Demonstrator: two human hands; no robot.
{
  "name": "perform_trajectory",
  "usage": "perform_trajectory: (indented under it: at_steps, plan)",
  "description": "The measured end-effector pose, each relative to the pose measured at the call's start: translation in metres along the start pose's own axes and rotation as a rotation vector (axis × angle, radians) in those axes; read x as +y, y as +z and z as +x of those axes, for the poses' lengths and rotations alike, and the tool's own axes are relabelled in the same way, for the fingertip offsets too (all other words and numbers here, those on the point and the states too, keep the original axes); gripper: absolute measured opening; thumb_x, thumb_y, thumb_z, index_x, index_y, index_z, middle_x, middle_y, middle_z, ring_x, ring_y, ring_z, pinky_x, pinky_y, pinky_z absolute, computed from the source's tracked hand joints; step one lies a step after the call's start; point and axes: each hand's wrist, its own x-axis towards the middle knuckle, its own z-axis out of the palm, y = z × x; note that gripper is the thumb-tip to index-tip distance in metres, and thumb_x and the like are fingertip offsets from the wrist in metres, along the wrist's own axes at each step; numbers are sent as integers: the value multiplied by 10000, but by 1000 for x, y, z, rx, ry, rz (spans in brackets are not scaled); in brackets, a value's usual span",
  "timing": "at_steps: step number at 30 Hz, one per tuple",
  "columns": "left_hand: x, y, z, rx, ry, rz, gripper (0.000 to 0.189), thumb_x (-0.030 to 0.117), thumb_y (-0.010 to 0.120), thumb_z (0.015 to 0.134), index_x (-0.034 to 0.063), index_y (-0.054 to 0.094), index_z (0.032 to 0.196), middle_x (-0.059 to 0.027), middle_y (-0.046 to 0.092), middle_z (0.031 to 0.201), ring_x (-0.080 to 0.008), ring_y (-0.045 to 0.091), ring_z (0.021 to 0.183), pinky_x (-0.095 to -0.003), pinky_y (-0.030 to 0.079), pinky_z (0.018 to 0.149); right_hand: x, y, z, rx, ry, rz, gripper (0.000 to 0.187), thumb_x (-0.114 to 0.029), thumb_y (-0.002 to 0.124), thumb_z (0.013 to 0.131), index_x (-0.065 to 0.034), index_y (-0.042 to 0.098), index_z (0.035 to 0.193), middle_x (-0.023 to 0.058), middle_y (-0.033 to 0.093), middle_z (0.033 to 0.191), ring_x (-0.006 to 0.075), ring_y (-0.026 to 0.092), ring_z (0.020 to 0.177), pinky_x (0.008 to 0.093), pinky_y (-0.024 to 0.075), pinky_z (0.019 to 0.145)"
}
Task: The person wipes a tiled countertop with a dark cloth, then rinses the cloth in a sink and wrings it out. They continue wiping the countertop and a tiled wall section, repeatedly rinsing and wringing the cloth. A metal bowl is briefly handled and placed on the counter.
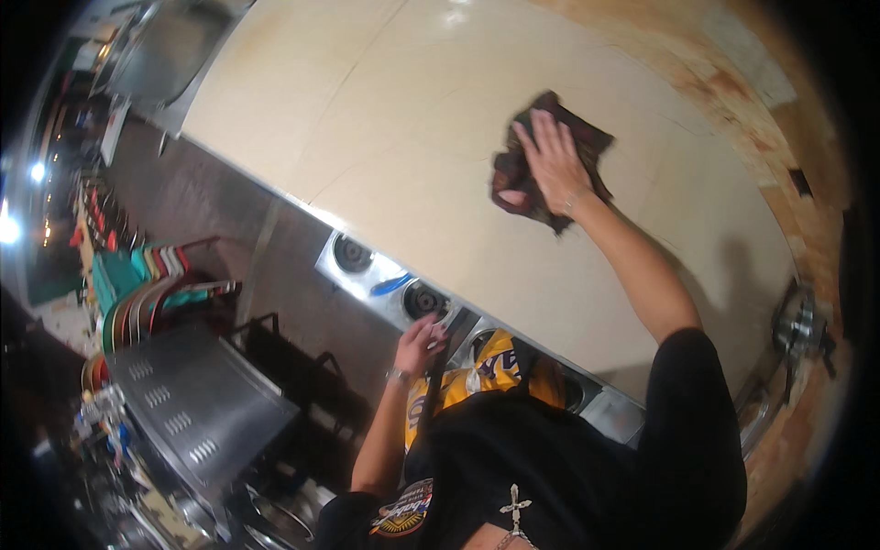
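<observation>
My right hand (558, 165) lies flat, fingers stretched, over a dark reddish-brown cloth (592, 141) and presses it against a broad cream-coloured surface (385, 137). A pinkish patch, perhaps my thumb, shows through a fold at the cloth's left. Fine crack-like lines run across the cream surface. My left hand (417, 346) hangs in front of my body with loosely bent fingers and nothing visible in it. Near its fingertips is a round stove burner (425, 300) below the cream surface's edge. A second burner (353, 253) sits farther left, with a blue object (391, 284) between them.
A vented stainless-steel cabinet (199, 405) stands at the lower left, beside stacked coloured chairs (137, 302). A metal basin-like vessel (172, 55) is at the upper left. Metal fittings (801, 330) project at the right, near a stained brownish border (729, 82).
</observation>
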Motion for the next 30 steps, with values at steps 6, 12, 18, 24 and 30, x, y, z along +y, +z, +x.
perform_trajectory:
  at_steps: [6,12,18,24,30]
  plan:
    - [29,-30,-7,-118,173,-221,450,292,508,1012,24,470,1372,-57,635,1145,-191,607,1068,-386,499,909,-121,-17,-2,-161,-203,-26,971,-588,585,812,48,268,1475,275,215,1551,381,169,1466,510,123,1193]
    - [-41,-158,-47,205,121,-399,428,314,545,972,47,520,1306,-97,644,1081,-233,620,1004,-409,505,875,-129,-29,-169,-223,82,121,1169,-614,711,710,48,165,1504,313,135,1558,443,93,1469,575,76,1174]
    - [-51,-261,-43,254,80,-370,461,361,507,990,56,502,1335,-124,634,1149,-245,634,987,-387,518,818,-231,27,-33,56,132,-45,989,-501,669,831,43,189,1503,289,171,1557,423,146,1461,544,150,1174]
    - [-9,-319,-46,337,239,-521,458,317,511,1001,36,471,1361,-141,629,1151,-232,626,965,-373,527,793,-343,45,188,38,-38,-59,931,-410,668,867,18,151,1512,262,153,1572,384,139,1475,512,164,1192]
    - [-17,-335,-59,423,204,-490,469,294,529,1001,52,451,1394,-142,623,1190,-222,624,1004,-350,516,813,-410,64,336,17,-236,-36,740,-343,532,934,-67,192,1531,171,167,1599,308,130,1490,474,144,1205]
